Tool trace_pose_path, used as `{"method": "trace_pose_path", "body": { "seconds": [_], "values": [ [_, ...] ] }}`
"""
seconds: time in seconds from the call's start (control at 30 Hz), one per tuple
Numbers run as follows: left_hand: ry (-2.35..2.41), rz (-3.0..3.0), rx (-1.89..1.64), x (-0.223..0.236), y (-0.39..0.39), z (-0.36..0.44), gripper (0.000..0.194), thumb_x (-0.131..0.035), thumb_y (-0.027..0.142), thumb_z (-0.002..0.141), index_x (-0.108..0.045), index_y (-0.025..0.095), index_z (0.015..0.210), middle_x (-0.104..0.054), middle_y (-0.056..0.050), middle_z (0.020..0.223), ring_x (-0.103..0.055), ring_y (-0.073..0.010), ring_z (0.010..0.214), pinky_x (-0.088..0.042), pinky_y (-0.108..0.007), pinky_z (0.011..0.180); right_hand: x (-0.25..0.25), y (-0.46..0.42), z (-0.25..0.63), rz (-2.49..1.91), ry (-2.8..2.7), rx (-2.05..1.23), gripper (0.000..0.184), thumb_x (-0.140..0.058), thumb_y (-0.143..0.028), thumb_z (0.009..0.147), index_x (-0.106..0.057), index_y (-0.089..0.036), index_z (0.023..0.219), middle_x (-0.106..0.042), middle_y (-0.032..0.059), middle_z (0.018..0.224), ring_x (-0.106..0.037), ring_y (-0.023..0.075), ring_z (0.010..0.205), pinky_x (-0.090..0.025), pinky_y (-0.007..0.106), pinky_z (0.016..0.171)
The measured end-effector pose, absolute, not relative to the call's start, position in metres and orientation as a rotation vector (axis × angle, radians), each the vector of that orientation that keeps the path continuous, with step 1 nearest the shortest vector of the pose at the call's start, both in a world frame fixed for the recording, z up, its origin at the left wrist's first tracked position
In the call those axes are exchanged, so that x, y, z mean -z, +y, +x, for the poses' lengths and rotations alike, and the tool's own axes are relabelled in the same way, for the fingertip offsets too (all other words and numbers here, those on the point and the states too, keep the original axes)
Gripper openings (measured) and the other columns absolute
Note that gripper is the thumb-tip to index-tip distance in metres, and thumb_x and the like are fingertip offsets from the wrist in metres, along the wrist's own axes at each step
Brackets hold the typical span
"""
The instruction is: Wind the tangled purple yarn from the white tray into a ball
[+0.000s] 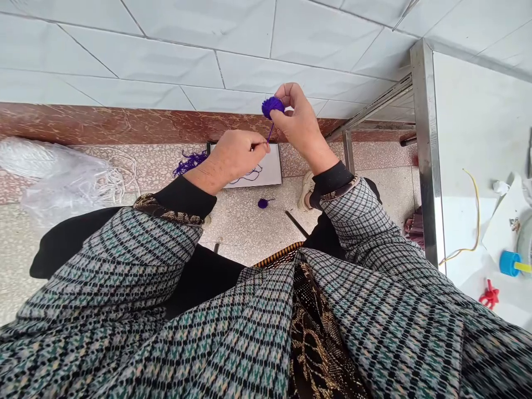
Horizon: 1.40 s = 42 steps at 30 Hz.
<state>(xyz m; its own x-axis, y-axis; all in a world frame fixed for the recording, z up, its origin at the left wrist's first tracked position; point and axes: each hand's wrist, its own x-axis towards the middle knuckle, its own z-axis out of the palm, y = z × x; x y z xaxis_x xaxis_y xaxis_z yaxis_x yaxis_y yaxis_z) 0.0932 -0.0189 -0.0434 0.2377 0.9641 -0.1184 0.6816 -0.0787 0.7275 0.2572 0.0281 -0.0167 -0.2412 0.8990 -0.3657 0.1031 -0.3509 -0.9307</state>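
Between the thumb and fingers of my right hand [298,119] is a small ball of purple yarn [272,106]. A short strand [270,133] runs down from it to my left hand [233,158], which pinches the yarn between thumb and forefinger. Below my hands, on the floor, lies a white board [272,166] with a dark frame and a black line drawing, partly hidden by my left hand. A loose tangle of purple yarn [189,162] sits at its left edge. A smaller purple yarn ball [262,203] with a short tail rests on the floor in front of the board.
At left, a clear plastic bag [54,188] holds white yarn [27,158]. A metal-framed white table [457,221] stands at right, bearing a yellow cord [477,216], a blue cap [509,263] and a red plastic piece [489,293]. A tiled wall [245,33] rises ahead.
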Motion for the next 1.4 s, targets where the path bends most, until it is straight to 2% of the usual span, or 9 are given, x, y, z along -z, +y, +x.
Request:
{"method": "trace_pose_path", "body": {
  "seconds": [0.17, 0.27, 0.4, 0.6, 0.73, 0.97, 1.17, 1.3, 1.4],
  "values": [
    [1.665, 2.186, -0.177, 0.021, -0.028, 0.089, 0.034, -0.054, 0.020, 0.110, -0.073, 0.015, 0.138, -0.078, -0.014, 0.120, -0.069, -0.0282, 0.100, -0.047, -0.039, 0.081, 0.024, 0.032, 0.264, -1.624, -1.868, -1.012, 0.027, -0.062, 0.004, 0.091, -0.056, -0.020, 0.100, -0.059, 0.0011, 0.098, -0.055, 0.0185, 0.098, -0.047, 0.025, 0.096],
    [1.587, 2.346, -0.082, 0.010, -0.030, 0.083, 0.037, -0.036, 0.016, 0.115, -0.073, 0.020, 0.118, -0.075, -0.011, 0.119, -0.064, -0.0258, 0.107, -0.046, -0.039, 0.079, 0.027, 0.034, 0.265, -1.725, -2.140, -0.913, 0.027, -0.059, 0.007, 0.090, -0.059, -0.017, 0.103, -0.066, 0.0058, 0.104, -0.063, 0.0227, 0.104, -0.049, 0.031, 0.100],
    [1.451, 2.330, -0.256, 0.014, -0.025, 0.075, 0.033, -0.041, 0.017, 0.111, -0.069, 0.021, 0.094, -0.072, -0.009, 0.112, -0.063, -0.0248, 0.111, -0.050, -0.037, 0.089, 0.030, 0.034, 0.269, -1.701, -2.296, -0.982, 0.025, -0.061, 0.004, 0.089, -0.065, -0.015, 0.104, -0.073, 0.0085, 0.109, -0.067, 0.0237, 0.110, -0.052, 0.034, 0.105],
    [1.366, 2.039, -0.438, 0.031, -0.009, 0.063, 0.028, -0.054, 0.033, 0.108, -0.074, 0.019, 0.095, -0.074, -0.010, 0.103, -0.066, -0.0257, 0.103, -0.051, -0.037, 0.096, 0.020, 0.027, 0.275, -1.442, -2.106, -1.750, 0.025, -0.064, 0.006, 0.087, -0.069, -0.013, 0.103, -0.072, 0.0012, 0.095, -0.063, 0.0122, 0.081, -0.056, 0.023, 0.081],
    [1.392, 1.664, -0.469, 0.027, -0.004, 0.062, 0.034, -0.059, 0.043, 0.110, -0.067, 0.018, 0.087, -0.063, -0.004, 0.078, -0.053, -0.0183, 0.081, -0.046, -0.033, 0.082, 0.006, 0.022, 0.273, -1.290, -1.505, -2.139, 0.020, -0.070, -0.004, 0.091, -0.064, -0.014, 0.106, -0.067, -0.0026, 0.087, -0.062, 0.0082, 0.071, -0.056, 0.020, 0.073],
    [1.147, 1.514, -0.492, 0.021, -0.011, 0.071, 0.027, -0.061, 0.041, 0.106, -0.068, 0.020, 0.091, -0.052, -0.003, 0.071, -0.048, -0.0177, 0.069, -0.038, -0.033, 0.071, -0.003, 0.025, 0.256, -1.383, -1.240, -1.692, 0.008, -0.054, -0.012, 0.114, -0.052, -0.019, 0.111, -0.063, -0.0031, 0.087, -0.066, 0.0073, 0.077, -0.055, 0.015, 0.074],
    [1.174, 1.752, -0.339, 0.002, -0.007, 0.064, 0.021, -0.054, 0.020, 0.096, -0.072, 0.015, 0.087, -0.061, -0.003, 0.076, -0.050, -0.0152, 0.074, -0.038, -0.027, 0.073, 0.001, 0.030, 0.277, -1.450, -1.864, -1.814, 0.033, -0.068, 0.018, 0.081, -0.061, -0.013, 0.090, -0.061, -0.0044, 0.076, -0.052, 0.0068, 0.067, -0.038, 0.014, 0.056],
    [1.218, 1.692, -0.315, 0.001, -0.004, 0.060, 0.019, -0.052, 0.012, 0.094, -0.066, 0.015, 0.080, -0.057, 0.000, 0.070, -0.046, -0.0123, 0.069, -0.036, -0.026, 0.070, -0.006, 0.033, 0.298, -1.069, -1.808, -2.207, 0.029, -0.074, 0.000, 0.085, -0.056, -0.017, 0.100, -0.067, -0.0015, 0.087, -0.058, 0.0082, 0.065, -0.050, 0.016, 0.060],
    [1.089, 1.637, -0.365, 0.007, -0.004, 0.061, 0.026, -0.050, 0.009, 0.094, -0.061, 0.017, 0.072, -0.058, -0.002, 0.069, -0.052, -0.0138, 0.069, -0.041, -0.029, 0.075, -0.008, 0.034, 0.297, -1.057, -1.474, -1.964, 0.025, -0.068, -0.019, 0.097, -0.049, -0.021, 0.113, -0.066, 0.0003, 0.101, -0.060, 0.0080, 0.069, -0.056, 0.017, 0.068]
  ]
}}
